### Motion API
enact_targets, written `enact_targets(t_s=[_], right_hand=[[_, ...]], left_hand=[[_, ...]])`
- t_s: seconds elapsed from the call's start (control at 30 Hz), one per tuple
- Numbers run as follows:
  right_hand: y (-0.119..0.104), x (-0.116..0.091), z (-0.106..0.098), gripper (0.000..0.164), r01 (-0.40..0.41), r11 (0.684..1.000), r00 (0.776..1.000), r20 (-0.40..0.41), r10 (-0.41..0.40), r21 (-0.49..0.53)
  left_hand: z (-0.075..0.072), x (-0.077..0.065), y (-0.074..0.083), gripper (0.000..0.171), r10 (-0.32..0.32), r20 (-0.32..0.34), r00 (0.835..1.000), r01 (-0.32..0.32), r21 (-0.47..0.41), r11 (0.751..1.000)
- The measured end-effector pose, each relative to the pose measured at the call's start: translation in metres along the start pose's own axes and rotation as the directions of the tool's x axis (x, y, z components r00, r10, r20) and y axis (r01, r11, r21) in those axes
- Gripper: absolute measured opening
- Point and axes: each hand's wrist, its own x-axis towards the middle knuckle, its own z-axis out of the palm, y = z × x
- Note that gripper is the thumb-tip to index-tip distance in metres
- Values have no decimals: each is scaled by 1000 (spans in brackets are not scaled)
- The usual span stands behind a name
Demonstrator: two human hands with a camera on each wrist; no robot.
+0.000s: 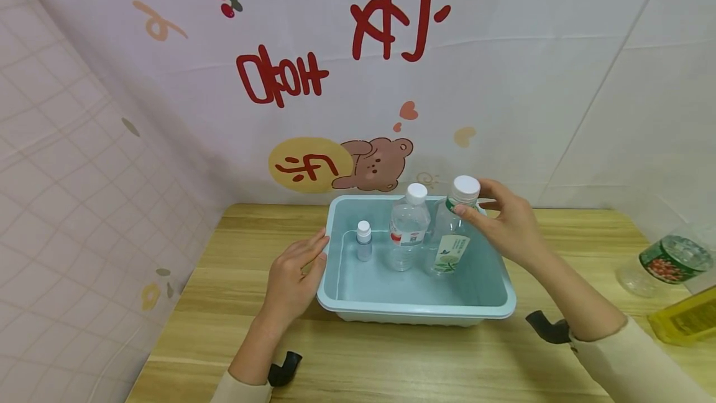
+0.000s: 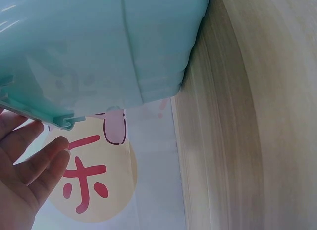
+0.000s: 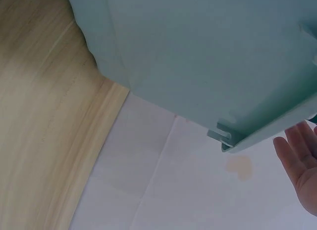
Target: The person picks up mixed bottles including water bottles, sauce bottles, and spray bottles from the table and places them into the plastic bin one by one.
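Head view: one pale blue-green basin [image 1: 416, 311], placed on a wood-grain table [image 1: 218, 310]; within it, a small white-capped bottle [image 1: 364, 246] at left, a red-labelled clear bottle [image 1: 409, 222] near the middle, and a green-labelled clear bottle [image 1: 452, 250] at right, its white cap above the rim. Right hand [image 1: 511, 222]: thumb and fingers gripped the green-labelled clear bottle just below the cap. Left hand [image 1: 293, 278]: fingers lay extended, unclenched, against the basin's left rim. Table's right end: a green-banded clear bottle [image 1: 665, 263] and a container of yellow liquid [image 1: 688, 319]. Left wrist view: the basin's outer wall, with the left hand's loosely spread fingers at the rim. Right wrist view: the opposite outer wall; the right hand, cut by the frame edge, showed fingers beside the rim, its hold impossible to tell there.
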Motion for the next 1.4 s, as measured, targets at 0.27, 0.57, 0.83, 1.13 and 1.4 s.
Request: enact_targets(t_s=[0.27, 0.57, 0.83, 1.13, 1.4], right_hand=[[-2, 1, -9, 55, 51, 999, 998, -36, -52, -11], [1, -12, -27, 48, 52, 997, 995, -81, -56, -59], [11, -28, -45, 52, 68, 994, 993, -93, -76, -90], [29, -60, -69, 62, 29, 978, 988, -142, -59, -207], [41, -85, -100, 69, 50, 919, 978, -167, -124, -390]], left_hand=[[0, -1, -1, 34, -5, -1, 1000, 5, 8, 1000], [1, 1, 0, 33, -3, 0, 1000, 3, 12, 1000], [0, 2, -2, 33, 4, -1, 1000, -4, 14, 1000], [1, 2, -3, 33, 4, -3, 1000, -4, 3, 1000], [1, 1, -3, 33, -14, -5, 1000, 14, -4, 1000]])
